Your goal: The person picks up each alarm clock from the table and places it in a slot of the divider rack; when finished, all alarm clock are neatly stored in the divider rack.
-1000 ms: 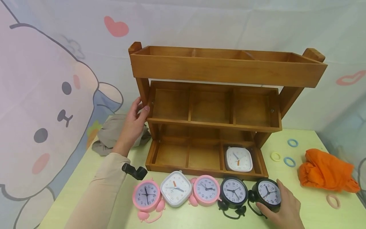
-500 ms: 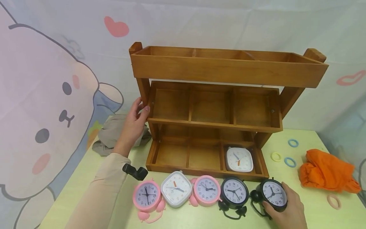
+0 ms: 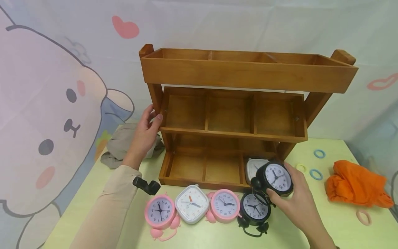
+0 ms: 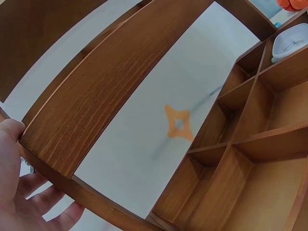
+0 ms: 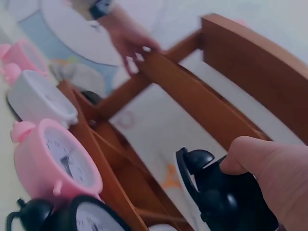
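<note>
My right hand (image 3: 300, 197) holds a black twin-bell alarm clock (image 3: 278, 177) by its side, raised in front of the rack's lower right compartment. It partly covers a white square clock (image 3: 252, 166) lying there. My left hand (image 3: 146, 133) grips the left side of the wooden three-tier rack (image 3: 245, 76), thumb on the middle tier's end. In front of the rack lie a pink alarm clock (image 3: 160, 211), a white square alarm clock (image 3: 192, 204), a second pink alarm clock (image 3: 224, 205) and another black alarm clock (image 3: 255, 207), its top partly hidden by the held one.
An orange cloth (image 3: 357, 185) lies at the right, near several small rings, among them a blue ring (image 3: 316, 174) and a pink ring (image 3: 363, 217). Behind my left forearm is a grey cloth (image 3: 119, 145). A printed fabric backdrop (image 3: 236, 24) hangs behind the rack.
My right hand has lifted the black alarm clock off the table, first shifting it slightly right, then up and left towards the lower tier. My left hand stays on the rack.
</note>
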The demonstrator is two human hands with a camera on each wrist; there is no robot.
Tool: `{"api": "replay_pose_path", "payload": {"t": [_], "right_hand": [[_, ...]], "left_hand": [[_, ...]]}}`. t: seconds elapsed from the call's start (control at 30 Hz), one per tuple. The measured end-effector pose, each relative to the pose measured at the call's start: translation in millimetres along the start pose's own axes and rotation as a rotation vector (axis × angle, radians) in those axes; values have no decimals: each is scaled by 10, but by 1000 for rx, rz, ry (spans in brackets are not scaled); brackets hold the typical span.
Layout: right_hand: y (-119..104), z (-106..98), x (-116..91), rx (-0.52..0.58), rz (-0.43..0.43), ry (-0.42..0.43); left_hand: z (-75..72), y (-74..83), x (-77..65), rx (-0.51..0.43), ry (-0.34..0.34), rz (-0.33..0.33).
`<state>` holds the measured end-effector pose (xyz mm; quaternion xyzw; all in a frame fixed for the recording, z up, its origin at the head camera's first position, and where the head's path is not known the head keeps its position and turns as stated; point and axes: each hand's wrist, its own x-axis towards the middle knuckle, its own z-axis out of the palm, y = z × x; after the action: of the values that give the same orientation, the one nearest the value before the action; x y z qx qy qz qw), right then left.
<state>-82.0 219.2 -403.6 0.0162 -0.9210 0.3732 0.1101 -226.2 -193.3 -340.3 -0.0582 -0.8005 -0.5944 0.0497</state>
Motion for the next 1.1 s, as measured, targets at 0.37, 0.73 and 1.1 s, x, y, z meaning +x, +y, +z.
{"api": "replay_pose_path", "payload": {"t": [0.37, 0.73, 1.1], "right_hand": [[-284, 589, 786, -112, -171, -141], [-333, 1049, 980, -178, -346, -194], [-287, 1139, 944, -347, -373, -308]], "left_hand": [[24, 5, 8, -28, -6, 19], [16, -7, 6, -4, 2, 6], [19, -40, 27, -7, 7, 9]]}}
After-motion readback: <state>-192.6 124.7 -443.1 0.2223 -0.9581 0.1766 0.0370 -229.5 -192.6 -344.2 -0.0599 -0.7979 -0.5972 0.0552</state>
